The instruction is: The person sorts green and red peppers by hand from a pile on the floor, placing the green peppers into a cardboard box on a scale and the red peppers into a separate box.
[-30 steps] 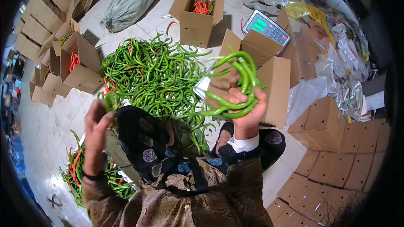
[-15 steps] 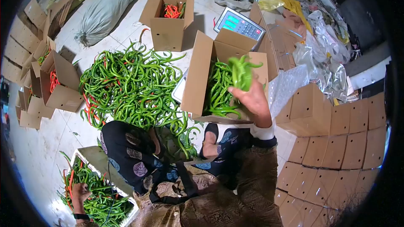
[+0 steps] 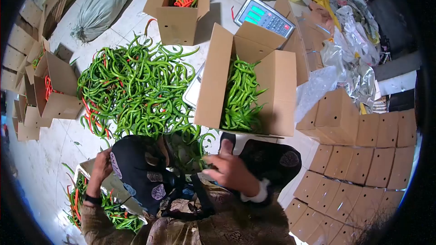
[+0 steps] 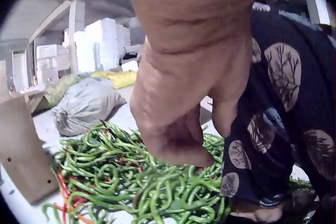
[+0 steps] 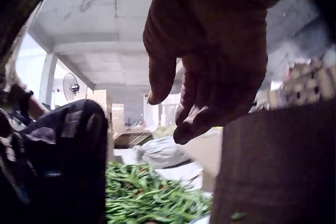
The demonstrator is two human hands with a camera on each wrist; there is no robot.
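Observation:
A wide pile of green peppers (image 3: 141,86) with some red ones lies on the floor before the seated person. The left hand (image 3: 102,165) is beside the left knee, above a white foam box (image 3: 86,167) of mixed peppers; its fingers bend loosely in the left wrist view and no pepper shows in them. Above the lap, between the knees, hangs the right hand (image 3: 229,171), with relaxed fingers (image 5: 191,124) and nothing held. An upright cardboard box (image 3: 213,81) with raised flaps holds green peppers (image 3: 243,95).
A box with red peppers (image 3: 177,25) stands at the back, near a digital scale (image 3: 265,17). More boxes (image 3: 61,86) are at the left, a grey sack (image 3: 109,7) behind them. Stacked cartons (image 3: 363,163) and plastic sheets (image 3: 359,41) occupy the right side.
The right hand let go of its green peppers at the cardboard box and came back to the lap. The left hand went down to the foam box, then rose to the left knee.

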